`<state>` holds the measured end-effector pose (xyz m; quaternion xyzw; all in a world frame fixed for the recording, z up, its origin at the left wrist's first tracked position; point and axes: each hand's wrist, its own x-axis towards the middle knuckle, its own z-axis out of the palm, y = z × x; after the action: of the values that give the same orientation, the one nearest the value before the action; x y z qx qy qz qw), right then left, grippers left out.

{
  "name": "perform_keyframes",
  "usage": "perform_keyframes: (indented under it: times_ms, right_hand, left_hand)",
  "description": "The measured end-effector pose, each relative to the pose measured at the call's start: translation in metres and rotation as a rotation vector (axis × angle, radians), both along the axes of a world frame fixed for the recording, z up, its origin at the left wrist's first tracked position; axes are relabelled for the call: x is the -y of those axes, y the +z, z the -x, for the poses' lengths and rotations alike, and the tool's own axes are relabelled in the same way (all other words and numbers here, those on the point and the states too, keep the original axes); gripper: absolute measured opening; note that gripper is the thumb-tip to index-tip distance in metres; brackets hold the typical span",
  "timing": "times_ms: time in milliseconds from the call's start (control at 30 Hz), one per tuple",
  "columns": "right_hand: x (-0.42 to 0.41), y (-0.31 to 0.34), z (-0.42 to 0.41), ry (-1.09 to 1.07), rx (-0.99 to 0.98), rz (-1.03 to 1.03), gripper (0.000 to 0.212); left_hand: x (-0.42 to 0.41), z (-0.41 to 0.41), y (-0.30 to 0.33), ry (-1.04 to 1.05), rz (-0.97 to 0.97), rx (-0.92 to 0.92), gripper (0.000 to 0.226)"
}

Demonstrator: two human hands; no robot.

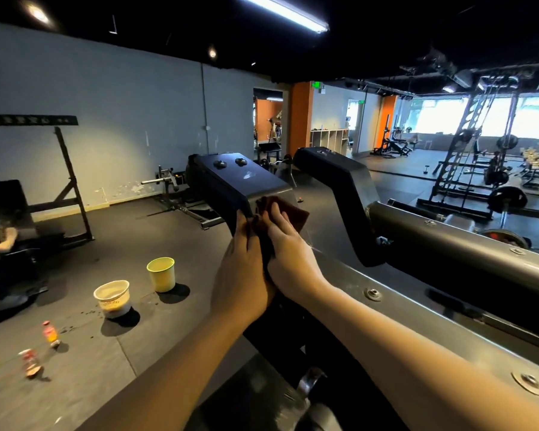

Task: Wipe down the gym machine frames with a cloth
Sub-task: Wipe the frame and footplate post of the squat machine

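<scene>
Hands together, left hand (241,269), right hand (285,244), pressing cloth (296,213)

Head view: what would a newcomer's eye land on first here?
Dead centre, the left hand and right hand press a dark brown cloth against the near end of a black padded machine arm. Lower left on the dark rubber floor stand a yellow-green cup and a white paper bowl.
</scene>
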<state>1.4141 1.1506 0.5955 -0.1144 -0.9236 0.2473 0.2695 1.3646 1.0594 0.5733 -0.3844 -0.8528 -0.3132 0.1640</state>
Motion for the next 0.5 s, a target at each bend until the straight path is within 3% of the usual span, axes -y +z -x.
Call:
perform_keyframes:
  times_ms: [200,400,500]
  right_hand:
    - [-0.029,0.021,0.009,-0.088,0.055,0.009,0.068]
    - [-0.029,0.006,-0.003,0.02,0.062,-0.149,0.076]
    - [-0.051,0.013,0.0,-0.153,-0.002,0.001,0.066]
  left_hand:
    - [-0.002,0.002,0.001,-0.004,0.038,0.025,0.092]
    - [-0.001,0.003,0.001,-0.024,0.017,0.024,0.089]
    - [0.001,0.002,-0.002,-0.011,0.017,0.025,0.09]
